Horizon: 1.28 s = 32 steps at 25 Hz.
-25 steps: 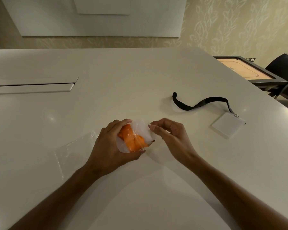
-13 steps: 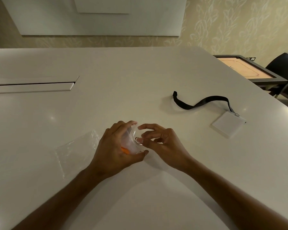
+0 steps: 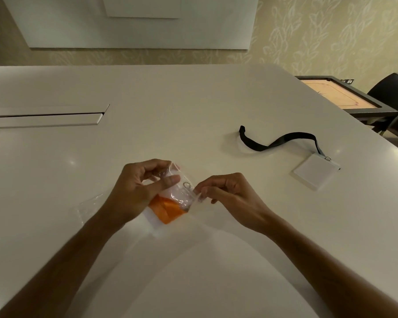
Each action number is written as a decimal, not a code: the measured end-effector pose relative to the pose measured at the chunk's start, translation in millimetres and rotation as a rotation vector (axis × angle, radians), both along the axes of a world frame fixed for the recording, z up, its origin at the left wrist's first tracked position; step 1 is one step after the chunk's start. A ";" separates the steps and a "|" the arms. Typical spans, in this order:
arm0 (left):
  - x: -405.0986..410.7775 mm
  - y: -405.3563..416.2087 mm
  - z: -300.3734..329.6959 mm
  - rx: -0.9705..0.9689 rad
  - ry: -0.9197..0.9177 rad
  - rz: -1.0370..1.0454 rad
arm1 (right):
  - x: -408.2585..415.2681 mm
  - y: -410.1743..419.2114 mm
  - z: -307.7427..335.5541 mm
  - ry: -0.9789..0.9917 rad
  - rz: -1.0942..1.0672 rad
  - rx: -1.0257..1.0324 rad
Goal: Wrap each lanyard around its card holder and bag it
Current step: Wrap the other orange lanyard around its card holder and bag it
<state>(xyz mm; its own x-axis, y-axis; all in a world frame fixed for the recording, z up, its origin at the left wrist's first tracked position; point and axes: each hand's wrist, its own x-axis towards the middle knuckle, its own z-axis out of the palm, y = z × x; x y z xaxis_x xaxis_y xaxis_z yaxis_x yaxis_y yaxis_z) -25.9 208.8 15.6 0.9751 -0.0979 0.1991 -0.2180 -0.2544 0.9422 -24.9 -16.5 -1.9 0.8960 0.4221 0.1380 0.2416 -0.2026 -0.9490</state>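
Our left hand pinches the clear bag near its open top, thumb pressed across the front, while our right hand nips the bag's edge at 3 o'clock between thumb and fingertips. Inside the bag sits the card holder wound in its orange lanyard, a metal clip showing above. A second clear bag lies flat at 9 o'clock on the white table. At 2 o'clock, well apart, rests a white card holder with its black lanyard unwound.

No legible text, labels, brands or numbers anywhere in view.
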 end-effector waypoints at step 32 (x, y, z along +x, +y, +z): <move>2.2 1.5 1.3 -0.228 0.030 0.132 | 1.9 3.5 3.7 -0.081 -0.166 -0.031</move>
<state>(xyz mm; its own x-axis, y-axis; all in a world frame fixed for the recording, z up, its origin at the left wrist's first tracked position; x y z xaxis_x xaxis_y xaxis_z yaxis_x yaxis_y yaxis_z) -23.7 210.2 16.8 0.9823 0.0744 0.1720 -0.1678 -0.0594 0.9840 -23.0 -13.0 1.8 0.9401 0.2749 0.2016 0.2777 -0.2746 -0.9206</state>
